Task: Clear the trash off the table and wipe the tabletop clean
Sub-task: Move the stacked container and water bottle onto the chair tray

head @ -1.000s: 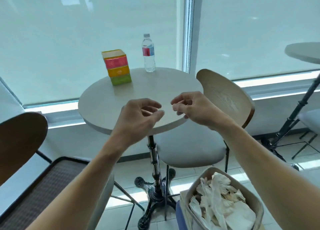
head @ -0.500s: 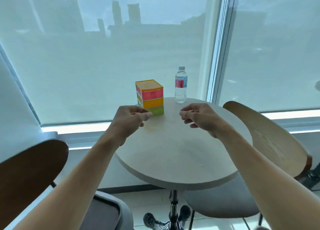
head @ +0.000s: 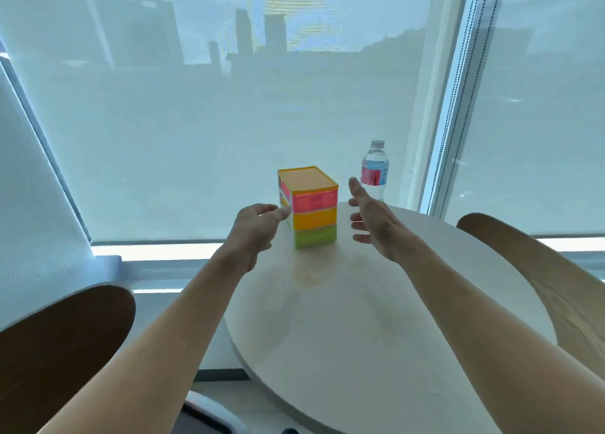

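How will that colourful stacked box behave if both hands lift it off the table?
The stacked box looks rigid and glossy, so probably slippery under open palms. Its three tiers show seams, so they may separate if only the top is gripped. Taller than wide, it could tip if the left hand pushes high.

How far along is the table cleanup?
No trash shows on the table. Both open hands, left and right, flank the coloured box, holding nothing. A yellowish stain lies unwiped, no cloth visible; the bottle stands behind.
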The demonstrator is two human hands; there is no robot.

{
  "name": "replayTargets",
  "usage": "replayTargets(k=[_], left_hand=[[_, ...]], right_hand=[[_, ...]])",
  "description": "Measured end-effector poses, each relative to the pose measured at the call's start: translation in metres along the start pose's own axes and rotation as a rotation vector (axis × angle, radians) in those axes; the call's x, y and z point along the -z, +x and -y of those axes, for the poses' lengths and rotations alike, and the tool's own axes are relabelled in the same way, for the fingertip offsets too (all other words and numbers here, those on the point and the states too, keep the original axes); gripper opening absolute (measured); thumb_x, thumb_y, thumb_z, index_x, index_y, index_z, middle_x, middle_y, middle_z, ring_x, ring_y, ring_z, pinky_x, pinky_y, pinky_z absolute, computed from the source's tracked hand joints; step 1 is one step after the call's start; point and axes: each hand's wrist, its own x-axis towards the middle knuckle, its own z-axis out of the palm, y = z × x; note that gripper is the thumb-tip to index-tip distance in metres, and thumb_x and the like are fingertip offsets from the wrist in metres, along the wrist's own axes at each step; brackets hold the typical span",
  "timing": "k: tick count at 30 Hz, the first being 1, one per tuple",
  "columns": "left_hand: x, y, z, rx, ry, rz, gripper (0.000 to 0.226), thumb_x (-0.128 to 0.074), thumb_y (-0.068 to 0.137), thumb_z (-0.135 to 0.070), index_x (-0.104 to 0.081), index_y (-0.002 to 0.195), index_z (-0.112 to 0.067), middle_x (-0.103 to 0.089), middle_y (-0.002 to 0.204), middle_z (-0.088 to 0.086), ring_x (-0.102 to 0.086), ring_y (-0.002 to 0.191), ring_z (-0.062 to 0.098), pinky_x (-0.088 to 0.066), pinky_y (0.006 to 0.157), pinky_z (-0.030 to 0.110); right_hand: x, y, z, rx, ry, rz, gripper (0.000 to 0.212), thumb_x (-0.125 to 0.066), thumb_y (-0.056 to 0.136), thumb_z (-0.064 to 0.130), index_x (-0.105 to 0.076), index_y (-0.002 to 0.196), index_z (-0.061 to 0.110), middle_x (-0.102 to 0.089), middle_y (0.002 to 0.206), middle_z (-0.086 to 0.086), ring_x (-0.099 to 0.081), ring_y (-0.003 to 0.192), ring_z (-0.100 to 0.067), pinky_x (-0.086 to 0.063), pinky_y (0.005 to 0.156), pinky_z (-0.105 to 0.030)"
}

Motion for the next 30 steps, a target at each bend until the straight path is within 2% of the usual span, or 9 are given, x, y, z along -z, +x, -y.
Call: replayTargets(k=[3, 6, 12, 17, 22, 30], left_hand=[[-0.006, 0.023, -0.003, 0.077, -0.02, -0.022, 0.054, -0.06, 0.09, -0.051, -0.057, 0.128, -0.013, -0.059, 0.116, 0.006, -0.059, 0.106, 0.024, -0.052, 0.089, 0.038], [-0.012, 0.046, -0.004, 0.18, -0.053, -0.025, 0.067, -0.056, 0.086, -0.063, -0.054, 0.13, -0.013, -0.058, 0.115, 0.007, -0.059, 0.105, 0.026, -0.053, 0.089, 0.041], [-0.021, 0.077, 0.005, 0.309, -0.109, 0.039, 0.088, -0.057, 0.07, -0.081, -0.054, 0.127, -0.014, -0.06, 0.115, 0.013, -0.064, 0.101, 0.029, -0.056, 0.083, 0.041], [-0.022, 0.09, 0.013, 0.34, -0.159, 0.093, 0.103, -0.061, 0.053, -0.089, -0.06, 0.118, -0.01, -0.067, 0.115, 0.016, -0.07, 0.098, 0.03, -0.06, 0.081, 0.044], [-0.022, 0.089, 0.011, 0.321, -0.159, 0.127, 0.097, -0.058, 0.062, -0.086, -0.062, 0.117, -0.007, -0.072, 0.106, 0.015, -0.072, 0.092, 0.028, -0.06, 0.077, 0.04], [-0.006, 0.074, 0.011, 0.297, -0.168, 0.11, 0.092, -0.058, 0.068, -0.081, -0.062, 0.118, -0.004, -0.072, 0.102, 0.014, -0.072, 0.091, 0.027, -0.059, 0.083, 0.043]], right_hand=[[-0.002, 0.032, 0.0, -0.088, 0.103, 0.029, 0.085, -0.041, 0.087, 0.076, -0.041, 0.146, 0.015, -0.048, 0.133, -0.013, -0.052, 0.115, -0.028, -0.049, 0.092, -0.039], [-0.001, 0.061, 0.001, -0.162, 0.139, 0.1, 0.09, -0.044, 0.083, 0.079, -0.042, 0.144, 0.012, -0.048, 0.133, -0.018, -0.051, 0.118, -0.032, -0.048, 0.098, -0.043], [0.004, 0.102, 0.002, -0.234, 0.093, 0.214, 0.098, -0.052, 0.069, 0.087, -0.055, 0.119, 0.003, -0.06, 0.12, -0.022, -0.063, 0.11, -0.036, -0.053, 0.095, -0.045], [-0.003, 0.109, -0.002, -0.219, 0.048, 0.339, 0.085, -0.049, 0.078, 0.081, -0.062, 0.11, 0.004, -0.068, 0.095, -0.016, -0.068, 0.09, -0.029, -0.054, 0.095, -0.042], [-0.003, 0.109, -0.001, -0.18, 0.075, 0.366, 0.069, -0.05, 0.083, 0.075, -0.063, 0.102, 0.01, -0.065, 0.093, -0.013, -0.064, 0.086, -0.026, -0.053, 0.091, -0.041], [-0.014, 0.096, 0.007, -0.165, 0.053, 0.363, 0.068, -0.05, 0.084, 0.072, -0.064, 0.094, 0.007, -0.066, 0.085, -0.013, -0.064, 0.084, -0.026, -0.052, 0.093, -0.042]])
